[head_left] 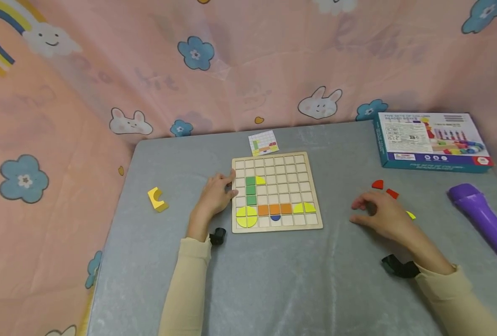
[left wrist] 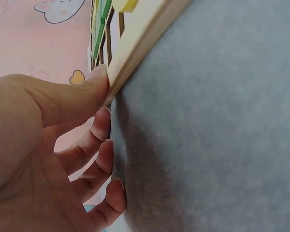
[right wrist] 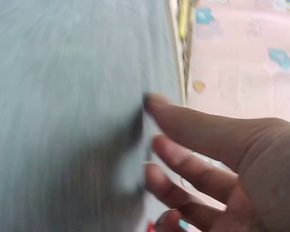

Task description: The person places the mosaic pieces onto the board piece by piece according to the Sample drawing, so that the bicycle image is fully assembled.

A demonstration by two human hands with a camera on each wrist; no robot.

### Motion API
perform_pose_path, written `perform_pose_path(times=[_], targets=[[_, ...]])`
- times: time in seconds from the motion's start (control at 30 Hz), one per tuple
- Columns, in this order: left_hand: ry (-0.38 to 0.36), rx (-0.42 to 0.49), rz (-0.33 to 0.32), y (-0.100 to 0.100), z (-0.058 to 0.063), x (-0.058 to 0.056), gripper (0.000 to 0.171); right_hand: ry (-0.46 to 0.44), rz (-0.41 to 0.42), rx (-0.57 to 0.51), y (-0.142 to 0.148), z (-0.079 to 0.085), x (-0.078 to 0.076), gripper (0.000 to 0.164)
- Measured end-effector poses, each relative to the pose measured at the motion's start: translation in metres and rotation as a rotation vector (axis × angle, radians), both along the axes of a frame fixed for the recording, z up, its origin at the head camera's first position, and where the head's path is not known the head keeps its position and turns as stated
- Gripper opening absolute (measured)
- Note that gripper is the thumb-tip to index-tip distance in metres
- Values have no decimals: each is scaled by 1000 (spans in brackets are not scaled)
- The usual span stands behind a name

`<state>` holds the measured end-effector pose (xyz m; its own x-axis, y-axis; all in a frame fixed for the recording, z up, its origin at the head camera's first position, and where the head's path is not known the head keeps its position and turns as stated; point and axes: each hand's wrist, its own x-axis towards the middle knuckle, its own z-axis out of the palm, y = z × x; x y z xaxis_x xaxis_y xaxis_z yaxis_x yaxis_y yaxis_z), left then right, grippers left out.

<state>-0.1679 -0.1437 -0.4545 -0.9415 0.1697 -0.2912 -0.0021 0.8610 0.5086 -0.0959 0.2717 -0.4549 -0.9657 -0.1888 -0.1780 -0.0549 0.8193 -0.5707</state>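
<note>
A square wooden grid board [head_left: 282,226] lies on the table, with green, orange, yellow and blue flat pieces in its lower and left cells. My left hand [head_left: 216,193] touches the board's left edge with its thumb and fingertips; in the left wrist view the thumb [left wrist: 84,94] meets the wooden rim. To the right of the board, my right hand [head_left: 384,214] hovers with thumb and fingers apart, and no piece shows between them. Near it lie a red quarter-round piece [head_left: 377,184], another red piece [head_left: 392,193] and a partly hidden yellow piece [head_left: 410,214].
A small pattern card [head_left: 264,143] lies at the board's far edge. Yellow notched blocks [head_left: 158,199] sit far left. At the right are a printed toy box [head_left: 433,142] and a purple microphone-shaped object [head_left: 483,224]. A patterned pink curtain [head_left: 248,60] borders the grey-covered table.
</note>
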Motion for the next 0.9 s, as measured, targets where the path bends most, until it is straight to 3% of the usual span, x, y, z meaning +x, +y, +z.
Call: perform_pose_path(times=[0.23, 0.43, 0.6, 0.7, 0.9], targets=[[0, -7, 1, 0, 0, 0, 68, -94, 13, 122, 42, 10, 18, 35], [6, -6, -6, 0, 0, -1, 68, -117, -18, 159, 59, 11, 24, 26], [4, -1, -6, 0, 0, 0, 68, -186, -77, 179, 57, 13, 25, 20], [3, -1, 0, 0, -1, 0, 68, -180, -81, 174, 49, 13, 25, 18], [8, -5, 0, 0, 0, 0, 68, -32, -81, 52, 10, 2, 25, 14]])
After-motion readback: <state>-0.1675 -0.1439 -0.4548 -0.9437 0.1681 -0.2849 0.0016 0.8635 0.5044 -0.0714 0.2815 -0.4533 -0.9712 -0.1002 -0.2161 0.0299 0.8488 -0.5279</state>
